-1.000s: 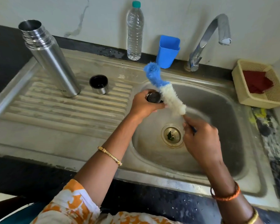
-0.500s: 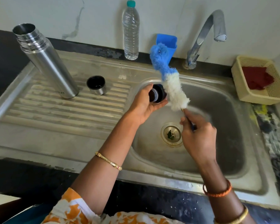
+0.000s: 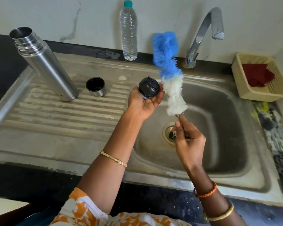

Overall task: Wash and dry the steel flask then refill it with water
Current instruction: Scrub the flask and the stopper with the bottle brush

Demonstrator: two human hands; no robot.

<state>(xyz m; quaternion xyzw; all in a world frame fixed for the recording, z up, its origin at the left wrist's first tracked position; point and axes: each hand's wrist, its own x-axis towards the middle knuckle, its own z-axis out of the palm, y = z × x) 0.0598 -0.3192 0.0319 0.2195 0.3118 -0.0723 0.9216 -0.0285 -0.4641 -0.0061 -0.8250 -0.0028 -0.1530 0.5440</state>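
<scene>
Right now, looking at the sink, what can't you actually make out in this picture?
Head view only:
- Brush handle: hidden inside the right hand.
- Blue cup: hidden behind the bottle brush.
- Black stopper: underside covered by the left hand.
- Steel flask: its inside is too dark to judge.
- Drain: partly hidden by fingers.

Your shiny steel flask [image 3: 44,66] stands open and upright on the ribbed sink board, its little steel cup [image 3: 96,86] just beside it, and its black stopper [image 3: 149,87] sits in your left hand [image 3: 143,101]
</scene>
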